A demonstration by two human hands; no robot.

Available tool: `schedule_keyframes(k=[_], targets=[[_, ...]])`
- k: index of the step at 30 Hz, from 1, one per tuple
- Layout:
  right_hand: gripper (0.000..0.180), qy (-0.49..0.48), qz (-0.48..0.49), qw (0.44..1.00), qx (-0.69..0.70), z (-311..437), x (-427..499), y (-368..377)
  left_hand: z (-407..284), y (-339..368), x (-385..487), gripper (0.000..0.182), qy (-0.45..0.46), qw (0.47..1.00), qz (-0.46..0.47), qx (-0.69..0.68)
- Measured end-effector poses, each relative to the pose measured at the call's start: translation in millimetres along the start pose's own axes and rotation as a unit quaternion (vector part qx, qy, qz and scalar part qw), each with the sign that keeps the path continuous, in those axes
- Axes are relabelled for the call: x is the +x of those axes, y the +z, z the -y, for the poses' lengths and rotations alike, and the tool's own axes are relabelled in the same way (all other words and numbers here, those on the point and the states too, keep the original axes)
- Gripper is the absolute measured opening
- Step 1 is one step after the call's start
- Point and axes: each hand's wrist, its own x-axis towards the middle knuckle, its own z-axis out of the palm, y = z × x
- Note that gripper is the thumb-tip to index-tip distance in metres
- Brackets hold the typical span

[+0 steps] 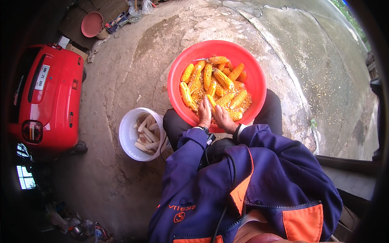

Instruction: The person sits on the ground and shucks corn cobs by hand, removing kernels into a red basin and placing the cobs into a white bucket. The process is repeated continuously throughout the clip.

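Note:
A wide red plastic basin [217,45] rests between my knees, filled with yellow ears of corn [223,78] lying on a bed of loose kernels [243,106]. Over its near side, my left hand [205,114] and my right hand [224,119] close from both sides on one corn ear [211,100]. The ear's near part is hidden by the fingers and palms. At the basin's far side, a thin metal rod [200,59] lies against the ears; its other end is hidden. To the left of my leg stands a white plastic bucket [124,141] with several stripped corn cobs [150,134] inside.
A red car [56,100] stands on the left. Beyond it are a round red basin [92,25] and a blue crate [118,22]. Scattered kernels [299,88] dot the concrete floor [337,115] at right. Bags and a metal pot [78,232] lie at lower left.

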Motion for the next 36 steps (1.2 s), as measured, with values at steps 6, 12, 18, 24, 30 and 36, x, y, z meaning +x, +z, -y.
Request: schedule_keyframes(k=[6, 12, 18, 24, 30, 36], targets=[[0.033, 0.079, -0.031, 0.989, 0.118, 3, 0, -4, -5, 3, -6, 0.040, 0.010, 0.998, 0.023, -0.061], [0.038, -0.062, -0.097, 0.988, 0.105, -19, 16, -12, -16, 6, -7, 0.046, 0.071, 0.974, 0.214, 0.018], [0.038, -0.036, -0.077, 0.992, 0.092, -17, 15, -15, -22, 3, -6, 0.045, 0.126, 0.956, 0.260, -0.049], [0.045, -0.040, -0.065, 0.992, -0.099, -4, 19, -37, -21, 6, -8, 0.043, 0.086, 0.966, 0.238, -0.046], [0.054, -0.017, -0.129, 0.990, 0.053, 18, 18, -54, -12, 0, -11, 0.040, 0.030, 0.963, 0.268, 0.028], [0.025, -0.062, -0.146, 0.985, -0.062, 11, 23, -71, -14, 3, -15, 0.039, -0.064, 0.954, 0.291, 0.022]])
